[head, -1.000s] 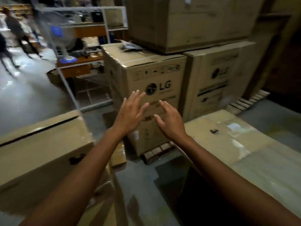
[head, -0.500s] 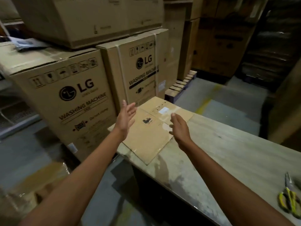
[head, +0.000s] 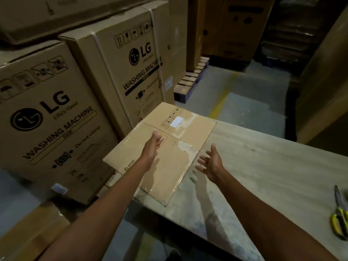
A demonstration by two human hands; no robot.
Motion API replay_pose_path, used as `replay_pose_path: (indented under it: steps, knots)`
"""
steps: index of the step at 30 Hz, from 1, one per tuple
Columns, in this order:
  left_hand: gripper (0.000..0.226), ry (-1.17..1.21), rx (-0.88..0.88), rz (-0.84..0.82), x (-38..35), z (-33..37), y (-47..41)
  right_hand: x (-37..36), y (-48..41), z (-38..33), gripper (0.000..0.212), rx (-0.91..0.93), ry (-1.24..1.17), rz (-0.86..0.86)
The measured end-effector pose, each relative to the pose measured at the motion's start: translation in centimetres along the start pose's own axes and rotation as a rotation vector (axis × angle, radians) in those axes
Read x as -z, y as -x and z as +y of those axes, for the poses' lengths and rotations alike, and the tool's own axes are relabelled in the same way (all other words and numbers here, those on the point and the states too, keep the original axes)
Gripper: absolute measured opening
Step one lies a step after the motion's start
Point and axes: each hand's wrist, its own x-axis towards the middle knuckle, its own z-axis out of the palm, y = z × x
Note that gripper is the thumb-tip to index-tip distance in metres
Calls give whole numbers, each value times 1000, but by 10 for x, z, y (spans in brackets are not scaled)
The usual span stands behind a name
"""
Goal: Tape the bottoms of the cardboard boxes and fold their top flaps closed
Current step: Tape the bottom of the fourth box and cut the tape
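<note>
A flattened cardboard box (head: 169, 166) with old clear tape and a white label lies on the left end of the wooden table (head: 263, 176), partly overhanging its edge. My left hand (head: 151, 149) hovers over the middle of the flat box, fingers extended. My right hand (head: 211, 162) is beside the box's right edge, above the table, palm turned inward with fingers spread. Neither hand holds anything.
Large LG washing machine cartons (head: 52, 119) stand stacked on the left and behind, close to the table. Yellow-handled scissors (head: 339, 217) lie at the table's right edge. A pallet (head: 190, 81) and a concrete aisle with a yellow line lie beyond the table.
The view has swung right and moved closer to the table. Both hands have come down over the flat box, the right one turning palm inward beside it.
</note>
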Motion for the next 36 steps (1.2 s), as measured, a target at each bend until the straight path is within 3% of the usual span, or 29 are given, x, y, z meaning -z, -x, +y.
replay_pose_path:
  steps: [3, 7, 12, 16, 23, 27, 32, 36]
  knots:
    - [44, -358, -42, -52, 12, -34, -42, -5, -40, 13, 64, -53, -18, 68]
    - [55, -621, -123, -152, 26, -64, -86, -19, -88, 38, 27, -105, 249, 176]
    - [67, -1087, -154, -356, 29, -82, -131, -37, -124, 48, 25, -160, 334, 314]
    - [50, -1279, -100, -460, 14, -63, -157, -37, -132, 42, 19, -284, 324, 284]
    - [56, -1363, -29, -537, -7, -46, -173, -33, -122, 27, 11, -311, 369, 205]
    - [66, -1326, -17, -461, -29, -35, -154, -29, -96, 5, 18, -113, 433, 125]
    - [49, -1166, -313, -358, -80, 4, -118, -16, -48, -53, 15, 215, 512, 112]
    - [70, -875, -550, -268, -139, 55, -82, 9, 4, -107, 12, 472, 630, 109]
